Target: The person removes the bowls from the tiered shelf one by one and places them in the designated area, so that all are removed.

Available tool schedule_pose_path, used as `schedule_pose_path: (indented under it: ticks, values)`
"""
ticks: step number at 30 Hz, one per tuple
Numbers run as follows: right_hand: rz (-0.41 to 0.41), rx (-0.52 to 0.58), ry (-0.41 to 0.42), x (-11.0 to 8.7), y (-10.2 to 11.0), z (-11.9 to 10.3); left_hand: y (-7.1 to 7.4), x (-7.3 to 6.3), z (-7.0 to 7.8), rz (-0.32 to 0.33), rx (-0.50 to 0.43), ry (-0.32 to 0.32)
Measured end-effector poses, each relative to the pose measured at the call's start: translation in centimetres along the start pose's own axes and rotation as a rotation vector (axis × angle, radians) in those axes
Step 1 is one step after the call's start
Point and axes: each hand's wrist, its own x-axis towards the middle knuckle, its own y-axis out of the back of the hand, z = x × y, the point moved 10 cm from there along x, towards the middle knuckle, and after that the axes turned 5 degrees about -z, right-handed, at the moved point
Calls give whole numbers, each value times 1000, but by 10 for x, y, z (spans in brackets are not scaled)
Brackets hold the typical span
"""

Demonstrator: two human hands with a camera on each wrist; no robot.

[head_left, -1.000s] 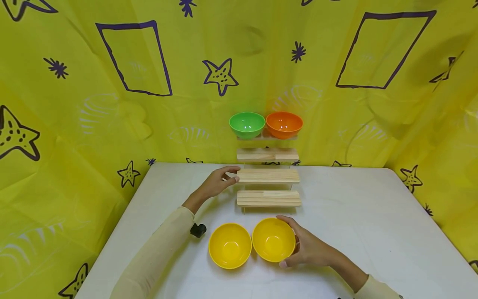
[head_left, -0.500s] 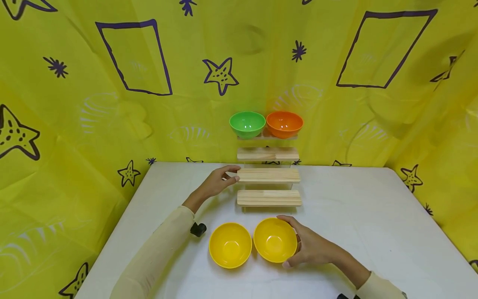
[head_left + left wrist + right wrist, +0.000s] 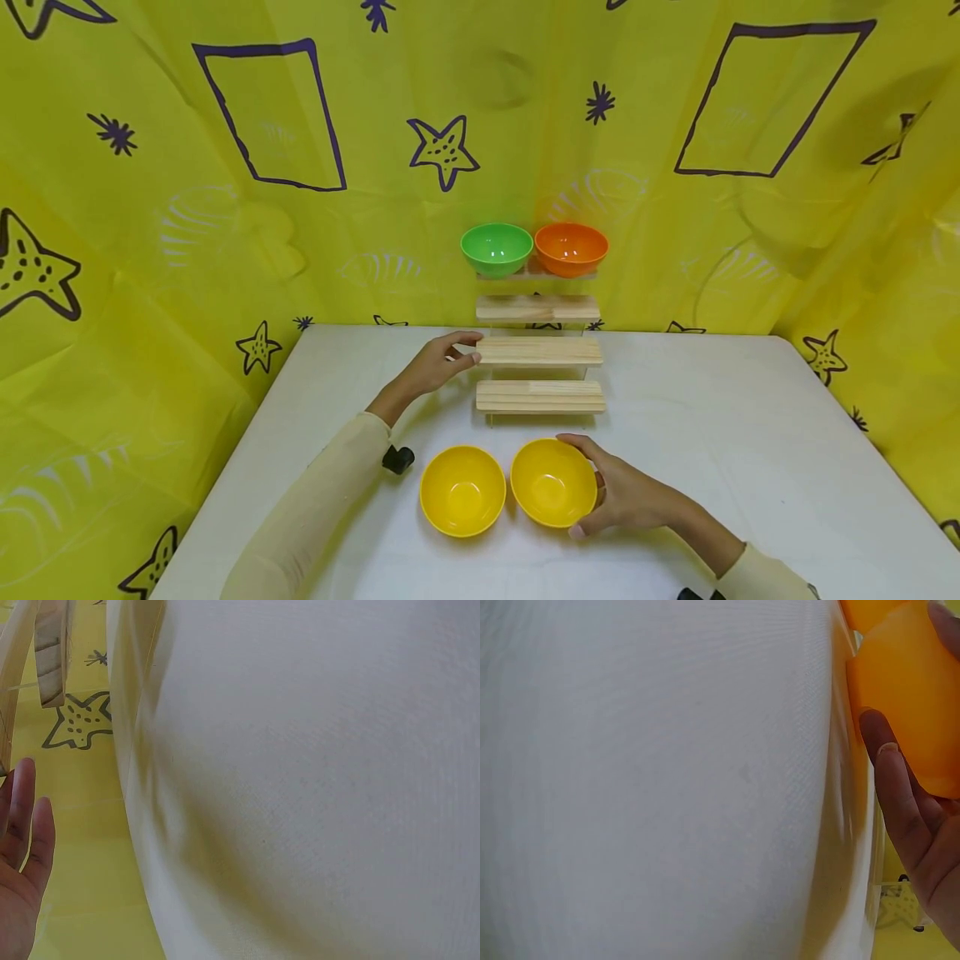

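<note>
In the head view my left hand (image 3: 437,364) is at the left end of a wooden step of the tiered display stand (image 3: 539,352), thumb at its front corner and index finger at its back corner. Its fingers (image 3: 43,836) reach up to the plank's end in the left wrist view. My right hand (image 3: 633,493) holds a yellow bowl (image 3: 552,483) by its right side, fingers spread round the outer wall. A second yellow bowl (image 3: 462,492) sits just left of it, a narrow gap between the rims. Both bowls are upright with nothing inside.
On the stand's top step are a green bowl (image 3: 497,250) and an orange bowl (image 3: 572,249), side by side. A white cloth (image 3: 712,433) covers the table. Yellow patterned sheeting (image 3: 510,150) hangs behind and at both sides. A black wrist device (image 3: 398,460) shows by the left sleeve.
The bowl in my right hand has shifted slightly right, away from the other yellow bowl. My left hand stays at the stand.
</note>
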Motion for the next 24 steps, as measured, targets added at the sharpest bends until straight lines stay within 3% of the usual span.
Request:
schedule_pose_path:
  ticks: [20, 24]
  values:
    - [-38, 18, -37, -3, -2, 0, 0, 0, -1, -4, 6, 7]
    - [-73, 92, -29, -5, -2, 0, 0, 0, 0, -5, 9, 12]
